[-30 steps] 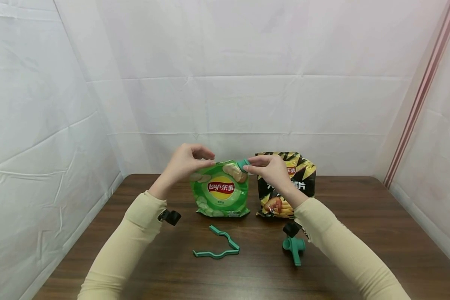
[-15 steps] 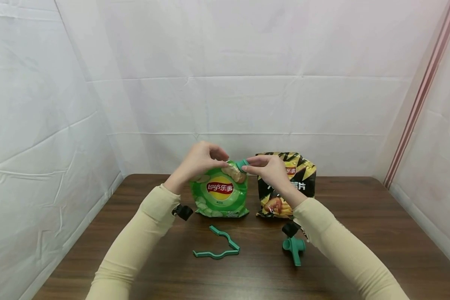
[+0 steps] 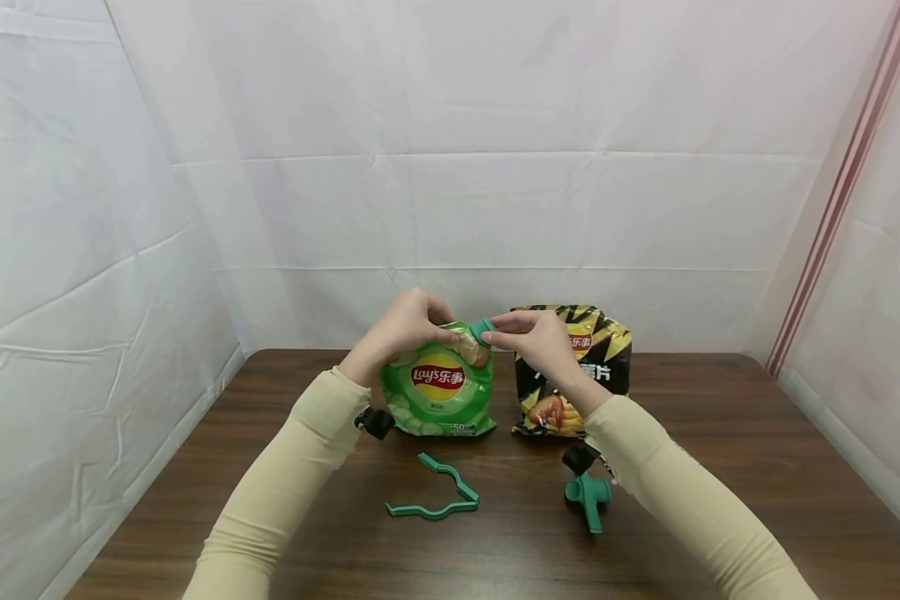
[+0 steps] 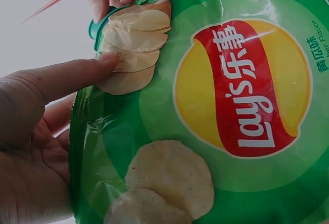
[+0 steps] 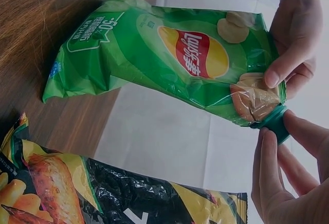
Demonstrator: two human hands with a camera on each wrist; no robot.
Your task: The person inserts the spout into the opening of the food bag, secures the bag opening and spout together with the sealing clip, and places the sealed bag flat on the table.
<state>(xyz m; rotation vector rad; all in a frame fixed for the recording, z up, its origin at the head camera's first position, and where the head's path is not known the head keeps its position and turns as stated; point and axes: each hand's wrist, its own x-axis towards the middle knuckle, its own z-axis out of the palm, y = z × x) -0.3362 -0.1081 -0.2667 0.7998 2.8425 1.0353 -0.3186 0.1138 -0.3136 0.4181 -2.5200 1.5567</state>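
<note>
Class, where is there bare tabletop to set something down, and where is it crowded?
Bare table shows between the open green strip and the T-shaped green piece, and right of the black bag, beyond the right sleeve. Crowded: atop the green Lay's bag, where the left hand grips it and the right hand pinches a green part; the gap between bags is narrow.

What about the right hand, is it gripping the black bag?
No, the right hand pinches the green plastic piece at a corner of the green bag.
</note>
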